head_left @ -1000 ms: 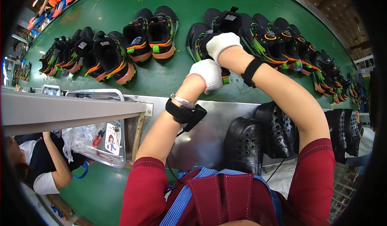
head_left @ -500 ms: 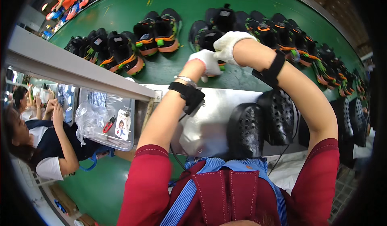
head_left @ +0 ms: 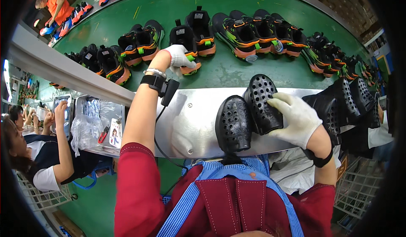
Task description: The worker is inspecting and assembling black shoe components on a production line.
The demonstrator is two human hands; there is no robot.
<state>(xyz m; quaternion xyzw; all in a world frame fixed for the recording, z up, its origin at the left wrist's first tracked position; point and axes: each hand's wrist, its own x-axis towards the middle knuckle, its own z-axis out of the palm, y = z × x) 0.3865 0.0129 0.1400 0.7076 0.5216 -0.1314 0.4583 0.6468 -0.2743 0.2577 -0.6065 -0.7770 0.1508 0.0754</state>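
Observation:
My left hand (head_left: 182,58), in a white knit glove, is closed at the heel of a black sneaker (head_left: 182,37) with orange and green trim. This shoe stands beside its mate (head_left: 200,30), heels toward me. My right hand (head_left: 298,119), gloved too, has its thumb and fingers around the near end of a black perforated shoe form (head_left: 263,99). A second black form (head_left: 232,125) lies just left of it on the metal ledge (head_left: 186,123). The glove hides part of the left sneaker's heel.
Several more sneakers (head_left: 241,32) line the green table (head_left: 237,78) on both sides. More black forms (head_left: 349,99) stand at the right. A grey tray (head_left: 120,110) holds plastic bags and red-handled snippers (head_left: 103,134). A white bar (head_left: 72,66) crosses at left, beside a seated co-worker (head_left: 46,156).
My hands have parted: the right has come down from the sneakers onto a black form. My left hand stays at a sneaker's heel. The sneaker pair now stands side by side, and the view has shifted.

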